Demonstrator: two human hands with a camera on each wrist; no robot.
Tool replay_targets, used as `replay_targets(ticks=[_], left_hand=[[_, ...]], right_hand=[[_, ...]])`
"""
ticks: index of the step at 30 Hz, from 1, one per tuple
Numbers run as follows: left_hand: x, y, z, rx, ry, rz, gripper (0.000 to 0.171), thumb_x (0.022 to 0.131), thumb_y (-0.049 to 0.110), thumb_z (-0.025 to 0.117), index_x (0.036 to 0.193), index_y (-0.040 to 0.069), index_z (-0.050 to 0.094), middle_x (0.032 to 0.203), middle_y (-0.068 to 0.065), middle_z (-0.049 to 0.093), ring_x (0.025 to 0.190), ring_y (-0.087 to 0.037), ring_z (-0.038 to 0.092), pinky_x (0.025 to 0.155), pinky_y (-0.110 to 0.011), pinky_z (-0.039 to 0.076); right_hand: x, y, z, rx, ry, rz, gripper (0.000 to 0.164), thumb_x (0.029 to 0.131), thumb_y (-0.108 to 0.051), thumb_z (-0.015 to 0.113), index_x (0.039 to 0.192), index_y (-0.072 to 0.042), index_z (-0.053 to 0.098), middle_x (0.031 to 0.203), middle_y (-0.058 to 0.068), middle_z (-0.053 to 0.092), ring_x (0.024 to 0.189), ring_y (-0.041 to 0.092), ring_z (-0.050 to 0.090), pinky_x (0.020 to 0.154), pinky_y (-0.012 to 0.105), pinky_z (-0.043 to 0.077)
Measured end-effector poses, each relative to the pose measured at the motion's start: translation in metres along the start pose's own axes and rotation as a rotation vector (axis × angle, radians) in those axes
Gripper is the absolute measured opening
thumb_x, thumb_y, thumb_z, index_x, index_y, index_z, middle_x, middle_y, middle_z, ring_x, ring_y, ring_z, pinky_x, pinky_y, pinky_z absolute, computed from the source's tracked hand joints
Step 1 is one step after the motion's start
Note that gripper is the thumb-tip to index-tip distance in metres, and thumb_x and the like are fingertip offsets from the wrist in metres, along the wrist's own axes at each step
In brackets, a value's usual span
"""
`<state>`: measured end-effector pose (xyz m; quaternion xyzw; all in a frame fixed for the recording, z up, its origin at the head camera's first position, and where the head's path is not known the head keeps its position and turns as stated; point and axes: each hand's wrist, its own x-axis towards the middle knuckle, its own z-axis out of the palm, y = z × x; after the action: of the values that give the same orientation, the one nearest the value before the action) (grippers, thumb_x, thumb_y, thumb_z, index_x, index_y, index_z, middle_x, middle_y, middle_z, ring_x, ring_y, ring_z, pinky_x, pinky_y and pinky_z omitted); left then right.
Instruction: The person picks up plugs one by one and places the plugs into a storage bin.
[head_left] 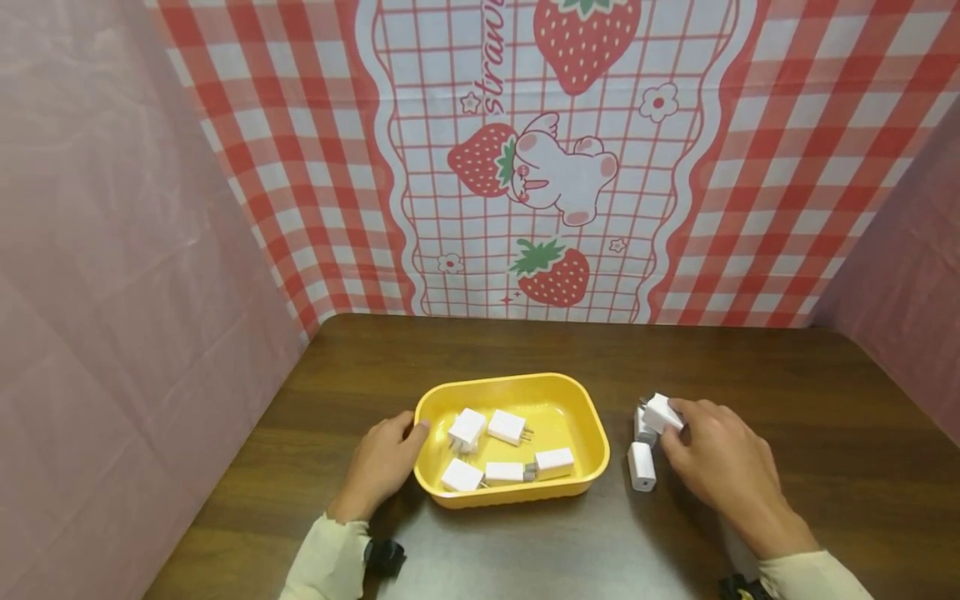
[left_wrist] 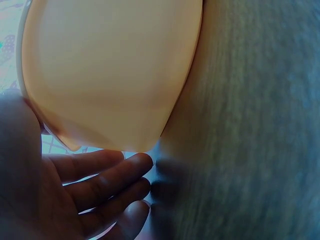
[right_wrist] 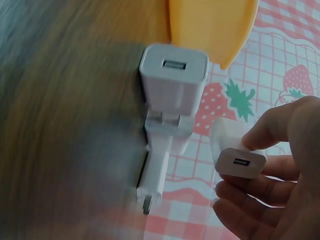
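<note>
My right hand (head_left: 723,454) pinches a white USB charger plug (head_left: 662,413) between thumb and fingers. In the right wrist view, the port of this held charger (right_wrist: 241,162) faces the camera. Just beside and below it, another white charger (head_left: 642,467) lies on the table with its port showing, and one more (head_left: 643,427) lies behind it, partly covered. My left hand (head_left: 382,462) holds the left end of a yellow tray (head_left: 596,433), thumb over the rim and fingers against the outside wall. Inside the tray lie several white chargers (head_left: 507,427), two of them stacked at the left.
Tray and loose chargers share a dark wooden table (head_left: 360,358). Behind its far edge hangs a red-and-white checked cloth (head_left: 555,208) with strawberry prints. Pink cloth (head_left: 150,292) hangs at the left, and more pink cloth (head_left: 900,275) at the right.
</note>
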<state>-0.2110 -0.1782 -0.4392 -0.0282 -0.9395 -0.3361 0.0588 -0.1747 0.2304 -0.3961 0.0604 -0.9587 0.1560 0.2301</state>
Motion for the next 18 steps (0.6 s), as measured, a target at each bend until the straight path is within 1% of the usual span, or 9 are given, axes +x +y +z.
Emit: replay_targets(ticks=[4, 8, 12, 18], left_hand=[[0.0, -0.001, 0.001, -0.003, -0.001, 0.001, 0.023, 0.1, 0.036, 0.055, 0.09, 0.018, 0.065, 0.072, 0.001, 0.054, 0.072, -0.019, 0.051, 0.066, -0.037, 0.04], [0.001, -0.002, 0.001, -0.01, -0.003, 0.001, 0.024, 0.1, 0.037, 0.054, 0.089, 0.018, 0.064, 0.073, 0.001, 0.054, 0.072, -0.019, 0.051, 0.067, -0.037, 0.04], [0.001, -0.002, 0.001, -0.011, -0.006, -0.002, 0.024, 0.101, 0.038, 0.054, 0.091, 0.019, 0.065, 0.073, 0.001, 0.055, 0.073, -0.019, 0.051, 0.067, -0.037, 0.04], [0.001, -0.001, 0.001, -0.011, -0.008, -0.005, 0.024, 0.101, 0.038, 0.054, 0.091, 0.018, 0.065, 0.073, 0.001, 0.055, 0.073, -0.019, 0.051, 0.067, -0.037, 0.041]], right_hand=[[0.0, -0.009, 0.002, 0.036, 0.029, 0.009, 0.039, 0.081, -0.017, 0.074, 0.116, -0.002, 0.07, 0.102, 0.017, 0.069, 0.088, 0.038, 0.062, 0.065, 0.059, 0.047], [0.001, -0.018, 0.003, 0.058, 0.048, -0.011, 0.039, 0.081, -0.017, 0.075, 0.117, -0.003, 0.07, 0.102, 0.016, 0.069, 0.086, 0.035, 0.062, 0.065, 0.057, 0.048], [0.0, -0.025, 0.007, 0.069, 0.078, -0.063, 0.038, 0.08, -0.016, 0.076, 0.116, -0.003, 0.07, 0.1, 0.014, 0.069, 0.084, 0.032, 0.061, 0.064, 0.056, 0.049], [-0.001, -0.033, 0.013, 0.082, 0.147, -0.158, 0.036, 0.078, -0.014, 0.077, 0.113, -0.004, 0.071, 0.096, 0.011, 0.069, 0.083, 0.028, 0.061, 0.062, 0.051, 0.051]])
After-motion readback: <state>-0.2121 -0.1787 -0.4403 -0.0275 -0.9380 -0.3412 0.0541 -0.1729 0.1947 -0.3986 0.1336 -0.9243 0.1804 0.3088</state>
